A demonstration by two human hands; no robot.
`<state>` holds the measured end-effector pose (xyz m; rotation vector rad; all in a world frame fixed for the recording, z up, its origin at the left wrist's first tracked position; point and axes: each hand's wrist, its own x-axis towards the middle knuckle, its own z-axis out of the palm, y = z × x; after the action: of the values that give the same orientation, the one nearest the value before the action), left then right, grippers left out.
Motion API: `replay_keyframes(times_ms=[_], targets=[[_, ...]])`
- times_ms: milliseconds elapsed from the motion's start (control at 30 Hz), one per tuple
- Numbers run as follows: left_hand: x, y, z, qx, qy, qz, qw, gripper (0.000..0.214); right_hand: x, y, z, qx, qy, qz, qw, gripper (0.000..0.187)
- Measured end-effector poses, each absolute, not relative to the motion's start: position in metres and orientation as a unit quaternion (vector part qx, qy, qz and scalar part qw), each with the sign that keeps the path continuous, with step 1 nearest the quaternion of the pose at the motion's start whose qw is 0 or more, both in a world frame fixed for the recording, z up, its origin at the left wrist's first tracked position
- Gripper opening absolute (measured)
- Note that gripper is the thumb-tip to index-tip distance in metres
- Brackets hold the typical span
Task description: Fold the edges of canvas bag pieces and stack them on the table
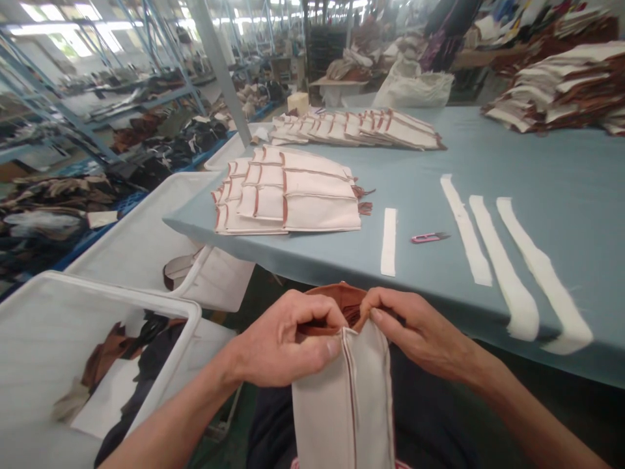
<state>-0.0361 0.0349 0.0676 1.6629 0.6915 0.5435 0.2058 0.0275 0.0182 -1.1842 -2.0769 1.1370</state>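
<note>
Between my hands hangs a sewn leather piece (325, 407), cream outside with a dark seam down its middle and a reddish-brown inner side at its open top. My left hand (288, 339) pinches the top edge left of the seam, thumb on the cream face. On the right of the opening, my right hand (415, 329) grips the rim between thumb and fingers. Brown tassel-like strips show inside the opening. Just beyond, on the blue-green table (390, 163), lie a pink-handled thread snipper (430, 238) and a short white strip (389, 242).
Overlapping cream pieces (317, 208) lie at the table's left, with another row (356, 127) behind. Three long white strips (517, 280) lie at right, some over the front edge. A tall stack (561, 85) stands at far right. White bins (195, 312) stand at left.
</note>
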Motion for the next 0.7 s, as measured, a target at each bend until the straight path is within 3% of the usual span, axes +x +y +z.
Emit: replay_keyframes(times_ms=[233,500,700], targets=[[-0.037,0.036,0.063,0.697,0.295,0.236,0.61,0.015,0.205,0.028,0.017,-0.44,-0.76,0.409,0.245,0.022],[-0.037,0.035,0.063,0.671,0.293,0.227,0.643,0.02,0.188,0.014,0.046,-0.364,-0.769,0.411,0.329,0.006],[-0.039,0.035,0.069,0.674,0.295,0.208,0.645,0.02,0.172,0.008,0.06,-0.391,-0.765,0.416,0.297,0.026]])
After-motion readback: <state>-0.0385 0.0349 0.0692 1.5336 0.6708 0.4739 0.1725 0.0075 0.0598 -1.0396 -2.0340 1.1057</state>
